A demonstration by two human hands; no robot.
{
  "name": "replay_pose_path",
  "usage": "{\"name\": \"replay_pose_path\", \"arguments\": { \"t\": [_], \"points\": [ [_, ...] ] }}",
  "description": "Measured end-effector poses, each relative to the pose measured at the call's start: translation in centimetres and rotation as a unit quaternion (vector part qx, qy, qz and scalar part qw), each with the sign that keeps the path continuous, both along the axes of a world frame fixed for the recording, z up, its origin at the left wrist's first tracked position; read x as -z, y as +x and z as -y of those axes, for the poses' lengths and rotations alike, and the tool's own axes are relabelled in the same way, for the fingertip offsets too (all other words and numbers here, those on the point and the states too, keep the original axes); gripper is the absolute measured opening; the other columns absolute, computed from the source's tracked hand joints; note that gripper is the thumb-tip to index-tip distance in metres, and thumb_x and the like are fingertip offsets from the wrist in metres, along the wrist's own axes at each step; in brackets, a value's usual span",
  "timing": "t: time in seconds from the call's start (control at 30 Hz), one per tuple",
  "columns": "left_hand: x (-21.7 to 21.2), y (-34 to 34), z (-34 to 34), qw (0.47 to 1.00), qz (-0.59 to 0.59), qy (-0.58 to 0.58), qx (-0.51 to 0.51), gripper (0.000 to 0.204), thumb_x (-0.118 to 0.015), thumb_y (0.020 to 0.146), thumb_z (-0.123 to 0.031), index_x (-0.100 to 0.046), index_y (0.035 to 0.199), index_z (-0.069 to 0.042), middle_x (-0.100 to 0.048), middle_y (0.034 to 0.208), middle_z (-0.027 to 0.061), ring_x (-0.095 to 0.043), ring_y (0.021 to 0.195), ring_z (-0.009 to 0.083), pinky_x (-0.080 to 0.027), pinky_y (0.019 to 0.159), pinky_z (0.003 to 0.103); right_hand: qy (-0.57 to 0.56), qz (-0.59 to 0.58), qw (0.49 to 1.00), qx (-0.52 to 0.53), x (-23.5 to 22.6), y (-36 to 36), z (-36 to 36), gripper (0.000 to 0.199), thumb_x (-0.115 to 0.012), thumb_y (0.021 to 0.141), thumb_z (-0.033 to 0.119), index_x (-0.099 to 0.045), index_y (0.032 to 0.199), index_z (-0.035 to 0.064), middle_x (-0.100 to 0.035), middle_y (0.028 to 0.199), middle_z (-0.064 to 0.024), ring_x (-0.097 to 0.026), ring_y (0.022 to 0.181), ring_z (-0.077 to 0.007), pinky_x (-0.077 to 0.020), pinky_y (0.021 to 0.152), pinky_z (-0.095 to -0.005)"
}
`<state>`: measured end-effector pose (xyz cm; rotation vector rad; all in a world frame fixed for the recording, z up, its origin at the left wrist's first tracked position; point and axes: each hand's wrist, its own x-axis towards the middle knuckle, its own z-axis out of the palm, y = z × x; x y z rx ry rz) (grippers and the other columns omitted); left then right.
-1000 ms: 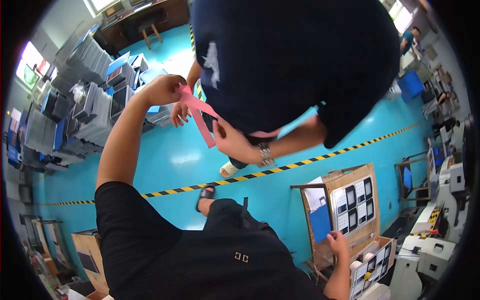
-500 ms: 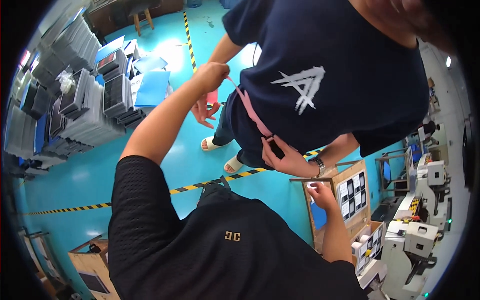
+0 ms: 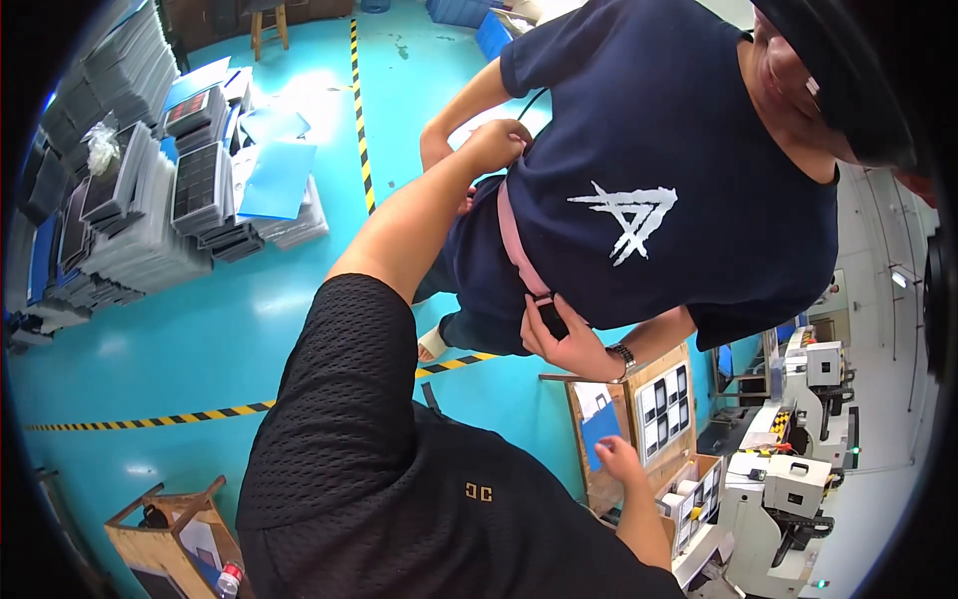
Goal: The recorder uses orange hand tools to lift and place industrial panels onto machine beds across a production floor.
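Observation:
A co-worker in a navy T-shirt (image 3: 599, 120) stands facing me, with a pink strap (image 3: 513, 238) round the waist. My left hand (image 3: 494, 146) reaches across to the side of that waist, fingers closed on the strap; their tips are partly hidden against the shirt. At the front, the co-worker's hand (image 3: 579, 349), with a metal watch (image 3: 624, 359) on its wrist, holds a black buckle-like piece (image 3: 550, 317) at the strap's end. My right hand (image 3: 621, 461) hangs lower right, fingers curled in, with no object showing in it.
Stacks of trays (image 3: 140, 220) and blue sheets (image 3: 277, 182) stand at the left. Yellow-black tape (image 3: 361, 130) marks the turquoise floor. A wooden stand (image 3: 609, 399) is beside my right hand; white machines (image 3: 788, 479) line the right. Another wooden stand (image 3: 160, 544) is lower left.
My left hand has moved right, closer to the co-worker's side, and the strap now lies flatter against the waist. My right hand has dropped lower. The view has shifted a little.

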<state>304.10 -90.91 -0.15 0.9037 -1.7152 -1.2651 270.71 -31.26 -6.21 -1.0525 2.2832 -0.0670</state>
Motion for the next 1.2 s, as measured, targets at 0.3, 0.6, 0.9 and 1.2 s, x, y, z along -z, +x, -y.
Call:
{"name": "replay_pose_path", "arguments": {
  "t": [0.3, 0.6, 0.9, 1.2],
  "points": [
    [-0.9, -2.0, 4.5, 0.990, -0.015, 0.096, 0.105, 0.030, -0.055, 0.084, -0.021, -0.075, 0.091, 0.000, -0.073, 0.086, 0.0185, -0.072, 0.082, 0.0291, -0.055, 0.076, 0.038, 0.061, 0.050, 0.995, 0.069, 2.6, 1.3, -4.5, 0.033, -0.067, 0.095, 0.027, -0.066, 0.112, -0.0019, -0.071, 0.086, -0.0091, -0.066, 0.072, -0.0155, -0.0536, 0.067, -0.0292],
    [-1.1, 3.6, 4.9, 0.960, 0.205, -0.190, -0.006, 0.033, -0.066, 0.084, -0.036, -0.075, 0.080, -0.004, -0.072, 0.080, 0.0176, -0.070, 0.082, 0.0340, -0.055, 0.079, 0.043, 0.126, 0.014, 0.992, 0.025, -0.1, 6.8, 0.7, 0.043, -0.068, 0.090, 0.037, -0.067, 0.116, 0.0024, -0.072, 0.102, -0.0173, -0.070, 0.097, -0.0292, -0.0534, 0.087, -0.0373],
    [-0.4, 7.0, 3.6, 0.960, 0.181, -0.208, -0.055, 0.026, -0.068, 0.089, -0.029, -0.075, 0.082, -0.005, -0.072, 0.076, 0.0133, -0.070, 0.077, 0.0308, -0.054, 0.073, 0.042, 0.134, 0.026, 0.985, -0.101, -3.0, 14.3, 10.4, 0.046, -0.068, 0.091, 0.037, -0.063, 0.122, 0.0029, -0.071, 0.102, -0.0163, -0.069, 0.095, -0.0286, -0.0534, 0.084, -0.0382],
    [2.8, 3.6, 7.4, 0.985, 0.083, -0.139, -0.062, 0.017, -0.061, 0.088, -0.010, -0.072, 0.101, -0.006, -0.071, 0.091, 0.0182, -0.069, 0.087, 0.0344, -0.053, 0.079, 0.041, -0.061, 0.083, 0.940, -0.326, -10.1, 27.4, 24.8, 0.041, -0.066, 0.093, 0.030, -0.062, 0.124, 0.0030, -0.070, 0.108, -0.0152, -0.068, 0.097, -0.0289, -0.0536, 0.082, -0.0374]
  ]
}}
